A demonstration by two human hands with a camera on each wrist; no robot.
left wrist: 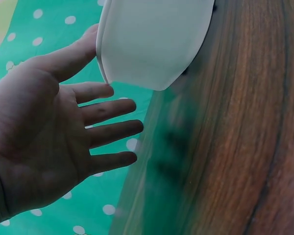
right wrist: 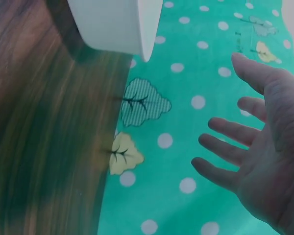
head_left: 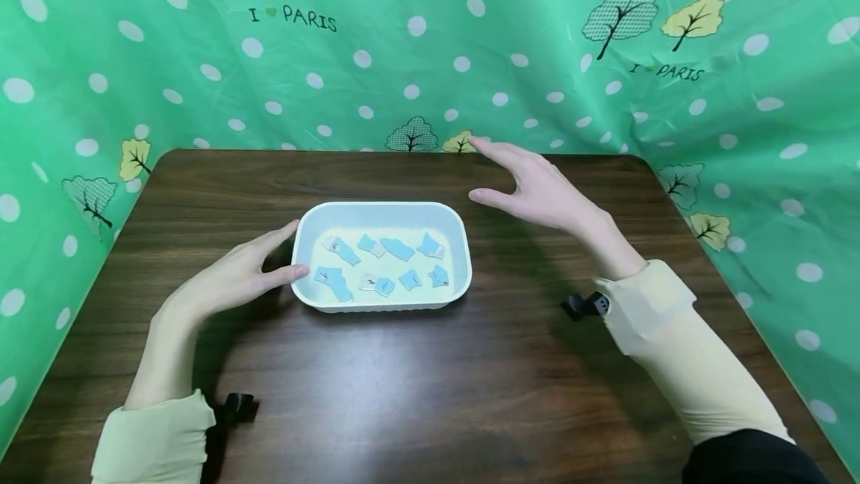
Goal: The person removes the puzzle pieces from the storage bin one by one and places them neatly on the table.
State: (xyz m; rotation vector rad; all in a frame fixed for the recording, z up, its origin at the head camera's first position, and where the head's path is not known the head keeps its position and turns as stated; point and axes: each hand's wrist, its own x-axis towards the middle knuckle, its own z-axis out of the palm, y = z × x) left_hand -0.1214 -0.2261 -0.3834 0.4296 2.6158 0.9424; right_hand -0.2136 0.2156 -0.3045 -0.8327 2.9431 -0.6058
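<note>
A white plastic tray (head_left: 383, 306) stands on the table, with several blue jigsaw-like paper pieces (head_left: 334, 282) lying spread out on its bottom. At its left end is my left hand (head_left: 238, 271); the thumb touches the rim and the index fingertip meets the outer wall. The left wrist view shows the fingers of that hand (left wrist: 110, 110) straight and spread, palm facing the tray's side. My right hand (head_left: 537, 189) is held in the air to the right of the tray, apart from it. Its fingers (right wrist: 230, 129) are extended and hold nothing.
The dark wooden table (head_left: 416, 394) has a back edge just behind the tray. A green polka-dot cloth (head_left: 430, 58) with printed trees hangs behind and at both sides. Black wrist-camera mounts (head_left: 238, 408) stick out from both sleeves.
</note>
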